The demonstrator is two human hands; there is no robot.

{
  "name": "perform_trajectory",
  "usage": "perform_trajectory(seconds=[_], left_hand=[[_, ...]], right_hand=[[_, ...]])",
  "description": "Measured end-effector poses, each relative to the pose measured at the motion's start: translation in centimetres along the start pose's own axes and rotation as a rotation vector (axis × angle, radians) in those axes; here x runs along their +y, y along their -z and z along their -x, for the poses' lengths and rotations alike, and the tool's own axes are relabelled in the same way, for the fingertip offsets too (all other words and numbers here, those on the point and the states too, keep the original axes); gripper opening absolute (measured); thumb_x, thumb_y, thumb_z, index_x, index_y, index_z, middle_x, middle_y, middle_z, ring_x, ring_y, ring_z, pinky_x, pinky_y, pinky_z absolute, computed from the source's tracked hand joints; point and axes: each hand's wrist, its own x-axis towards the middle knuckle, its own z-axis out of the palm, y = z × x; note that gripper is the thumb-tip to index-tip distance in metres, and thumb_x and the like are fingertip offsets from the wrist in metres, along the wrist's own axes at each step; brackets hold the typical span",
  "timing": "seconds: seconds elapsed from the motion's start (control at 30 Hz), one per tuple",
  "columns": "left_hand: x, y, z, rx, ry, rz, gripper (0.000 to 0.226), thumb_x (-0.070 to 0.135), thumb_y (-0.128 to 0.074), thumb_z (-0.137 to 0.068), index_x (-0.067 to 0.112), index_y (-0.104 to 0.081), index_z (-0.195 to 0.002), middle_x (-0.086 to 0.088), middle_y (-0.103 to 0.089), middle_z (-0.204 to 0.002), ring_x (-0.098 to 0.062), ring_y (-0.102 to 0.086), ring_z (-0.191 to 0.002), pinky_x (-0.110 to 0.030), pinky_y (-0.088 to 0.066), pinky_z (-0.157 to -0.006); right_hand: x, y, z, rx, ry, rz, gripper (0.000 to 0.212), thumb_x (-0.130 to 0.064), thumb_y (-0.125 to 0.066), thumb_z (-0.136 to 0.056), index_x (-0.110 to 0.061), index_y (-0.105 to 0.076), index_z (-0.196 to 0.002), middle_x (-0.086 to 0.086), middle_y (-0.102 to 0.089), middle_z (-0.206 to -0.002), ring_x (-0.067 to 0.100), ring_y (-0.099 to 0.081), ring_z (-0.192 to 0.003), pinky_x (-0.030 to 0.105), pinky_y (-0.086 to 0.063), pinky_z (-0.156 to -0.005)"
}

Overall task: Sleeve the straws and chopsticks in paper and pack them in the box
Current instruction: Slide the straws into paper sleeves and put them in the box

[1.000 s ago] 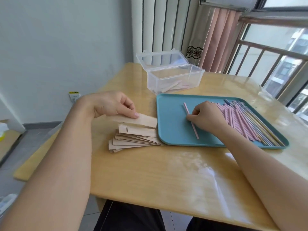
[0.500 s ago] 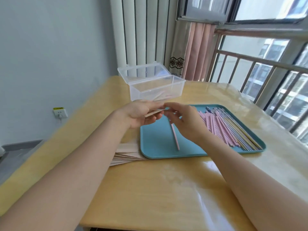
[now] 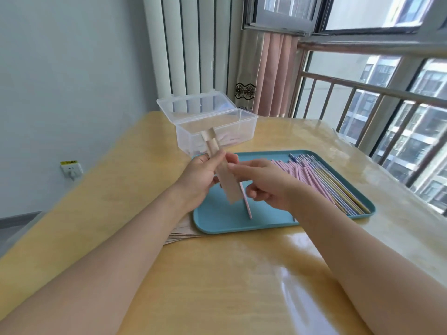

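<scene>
My left hand (image 3: 200, 176) holds a tan paper sleeve (image 3: 226, 180) tilted upright above the teal tray (image 3: 225, 222). My right hand (image 3: 264, 183) is right beside it, its fingertips at the sleeve's edge and its curled fingers holding one pink straw (image 3: 248, 207). The straw's lower end points down at the tray, and its upper part is hidden behind the sleeve. A pile of pink straws (image 3: 312, 177) and striped and yellow sticks (image 3: 348, 194) lies on the tray's right side. The clear plastic box (image 3: 244, 128) stands open behind the tray with some sleeved items inside.
A stack of paper sleeves (image 3: 182, 235) lies on the yellow table (image 3: 229, 274) left of the tray, partly under my left forearm. A window railing (image 3: 377, 93) runs along the right, and a wall socket (image 3: 71, 169) sits low on the left wall.
My left hand lifted a sleeve off the stack and turned it upright over the tray. My right hand picked the pink straw up from the tray and brought it to the sleeve.
</scene>
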Motion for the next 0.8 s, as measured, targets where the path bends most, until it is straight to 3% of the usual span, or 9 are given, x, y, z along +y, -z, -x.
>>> perform_trajectory(seconds=[0.07, 0.13, 0.3, 0.4, 0.47, 0.57, 0.63, 0.8], left_hand=[[-0.1, 0.0, -0.1, 0.053, 0.024, 0.112, 0.031, 0.025, -0.041, -0.107, 0.011, -0.064, -0.092, -0.008, -0.072, -0.088, -0.021, -0.068, -0.088, -0.033, -0.055, -0.081], [-0.3, 0.0, 0.0, 0.092, 0.08, 0.12, 0.026, 0.021, -0.041, -0.108, 0.008, -0.061, -0.097, -0.008, -0.069, -0.075, -0.025, -0.069, -0.082, -0.038, -0.061, -0.076], [-0.7, -0.7, 0.3, 0.141, 0.139, -0.148, 0.023, 0.024, -0.042, -0.107, 0.005, -0.055, -0.111, -0.006, -0.05, -0.064, -0.022, -0.065, -0.066, -0.031, -0.057, -0.051], [-0.7, -1.2, 0.4, 0.128, 0.153, -0.185, 0.032, 0.034, -0.039, -0.107, 0.009, -0.057, -0.102, -0.003, -0.048, -0.058, -0.018, -0.058, -0.052, -0.03, -0.053, -0.048], [-0.6, -1.2, 0.3, 0.12, 0.187, -0.161, 0.04, 0.044, -0.038, -0.106, 0.01, -0.057, -0.1, -0.002, -0.049, -0.056, -0.017, -0.05, -0.046, -0.028, -0.047, -0.046], [-0.4, -1.1, 0.4, 0.086, 0.236, -0.157, 0.045, 0.048, -0.035, -0.105, 0.01, -0.059, -0.101, -0.003, -0.05, -0.055, -0.017, -0.046, -0.045, -0.025, -0.043, -0.043], [-0.2, -1.2, 0.4, 0.07, 0.259, -0.166, 0.046, 0.046, -0.035, -0.106, 0.009, -0.061, -0.1, -0.003, -0.05, -0.056, -0.015, -0.045, -0.044, -0.024, -0.042, -0.042], [-0.3, -1.2, 0.5, 0.021, 0.298, -0.187, 0.044, 0.042, -0.035, -0.107, 0.008, -0.063, -0.101, -0.004, -0.051, -0.063, -0.013, -0.044, -0.043, -0.022, -0.041, -0.042]], right_hand=[[0.1, 1.1, -0.2, 0.271, 0.027, 0.306, 0.05, -0.051, -0.071, -0.087, -0.002, -0.073, -0.084, 0.007, -0.072, -0.071, 0.012, -0.042, -0.039, 0.021, -0.029, -0.04], [0.6, 1.7, -0.4, 0.406, 0.022, 0.561, 0.064, -0.058, -0.079, -0.075, 0.003, -0.066, -0.065, 0.005, -0.056, -0.052, 0.015, -0.04, -0.042, 0.023, -0.031, -0.044], [1.8, 1.2, -1.4, 0.28, -0.009, 0.723, 0.075, -0.059, -0.086, -0.064, -0.016, -0.026, -0.049, 0.0, -0.023, -0.047, 0.018, -0.021, -0.048, 0.03, -0.019, -0.052], [2.1, 1.8, -1.7, 0.222, -0.045, 0.77, 0.064, -0.044, -0.086, -0.071, -0.014, -0.035, -0.046, 0.001, -0.029, -0.047, 0.018, -0.025, -0.045, 0.029, -0.021, -0.05], [2.2, 2.5, -1.9, 0.261, -0.021, 0.788, 0.059, -0.044, -0.083, -0.075, -0.009, -0.044, -0.049, 0.003, -0.031, -0.047, 0.018, -0.028, -0.045, 0.029, -0.023, -0.05], [2.3, 5.1, -1.8, 0.616, 0.047, 0.805, 0.065, -0.051, -0.076, -0.081, -0.004, -0.041, -0.053, 0.004, -0.035, -0.048, 0.022, -0.032, -0.045, 0.028, -0.026, -0.048], [2.3, 7.3, -1.3, 0.776, -0.009, 0.9, 0.055, -0.046, -0.077, -0.081, -0.009, -0.042, -0.059, 0.004, -0.045, -0.055, 0.022, -0.04, -0.048, 0.027, -0.027, -0.046], [2.8, 8.3, -1.0, 0.62, -0.194, 0.943, 0.043, -0.029, -0.082, -0.077, -0.011, -0.045, -0.064, 0.006, -0.051, -0.062, 0.019, -0.046, -0.054, 0.027, -0.032, -0.045]])
